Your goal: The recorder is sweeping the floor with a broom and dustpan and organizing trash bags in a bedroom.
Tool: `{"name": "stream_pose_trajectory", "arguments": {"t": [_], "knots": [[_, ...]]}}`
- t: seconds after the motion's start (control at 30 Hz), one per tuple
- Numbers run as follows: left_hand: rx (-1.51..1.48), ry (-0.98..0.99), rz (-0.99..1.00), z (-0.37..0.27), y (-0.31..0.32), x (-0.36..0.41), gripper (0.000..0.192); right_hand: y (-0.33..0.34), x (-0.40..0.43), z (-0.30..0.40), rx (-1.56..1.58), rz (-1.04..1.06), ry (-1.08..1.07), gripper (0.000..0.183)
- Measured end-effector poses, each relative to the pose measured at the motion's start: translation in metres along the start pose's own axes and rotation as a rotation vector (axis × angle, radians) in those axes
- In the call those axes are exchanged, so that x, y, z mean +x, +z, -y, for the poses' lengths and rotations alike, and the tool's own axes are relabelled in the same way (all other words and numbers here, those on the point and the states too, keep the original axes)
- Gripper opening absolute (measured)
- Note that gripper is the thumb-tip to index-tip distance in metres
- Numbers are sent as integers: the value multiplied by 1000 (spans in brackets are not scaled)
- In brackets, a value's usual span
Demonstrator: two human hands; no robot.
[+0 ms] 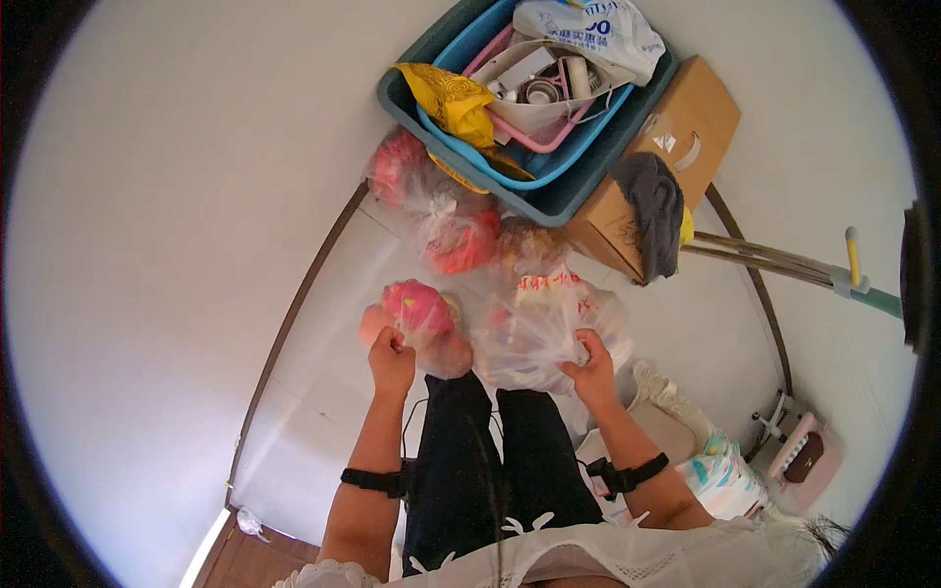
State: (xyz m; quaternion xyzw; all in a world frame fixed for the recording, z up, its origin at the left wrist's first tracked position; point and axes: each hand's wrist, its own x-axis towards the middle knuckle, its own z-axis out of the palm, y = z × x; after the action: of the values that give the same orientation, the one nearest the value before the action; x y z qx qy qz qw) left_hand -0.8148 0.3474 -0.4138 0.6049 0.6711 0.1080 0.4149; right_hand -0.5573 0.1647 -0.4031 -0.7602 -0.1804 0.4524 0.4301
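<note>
My left hand (393,360) is closed at the gathered top of a clear plastic bag (445,349), which holds a pink ball-like item and paler round items. With fingers pinched, my right hand (592,367) grips the upper part of a larger translucent plastic bag (522,345) bearing red writing; its contents are hard to make out. The two bags are side by side just beyond my feet. Behind them lie a knotted clear bag with red contents (459,239) and another bag with brownish contents (531,246).
Nested basins (548,209) at the back hold a white bag, a yellow bag and small goods. Beside them stands a cardboard box (691,125) with a dark grey cloth (654,213) on it. A pole (779,261) juts from the right. A cream chair (665,419) is near my right arm.
</note>
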Motion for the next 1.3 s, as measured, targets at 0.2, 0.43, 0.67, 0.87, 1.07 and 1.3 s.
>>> {"name": "stream_pose_trajectory", "arguments": {"t": [0.2, 0.43, 0.67, 0.87, 1.07, 1.3], "knots": [[-19, -75, 61, 4, -15, 34, 12, 15, -6, 40, 116, -31, 70, 48], [-39, 0, 58, -25, -29, 64, 14, 40, 7, 116, 229, -145, 179, 48], [-25, 34, 74, -53, -30, 91, 15, 48, 64, 211, 342, -203, 21, 41], [36, -1, 67, -56, -15, 95, 14, 54, 150, 250, 240, -279, -87, 44], [-11, -170, 100, -35, -5, 86, 14, 58, 270, 211, 62, -298, -179, 46], [-24, -141, 60, -23, 6, 75, 13, 35, 332, 133, -596, -398, -442, 47]]}}
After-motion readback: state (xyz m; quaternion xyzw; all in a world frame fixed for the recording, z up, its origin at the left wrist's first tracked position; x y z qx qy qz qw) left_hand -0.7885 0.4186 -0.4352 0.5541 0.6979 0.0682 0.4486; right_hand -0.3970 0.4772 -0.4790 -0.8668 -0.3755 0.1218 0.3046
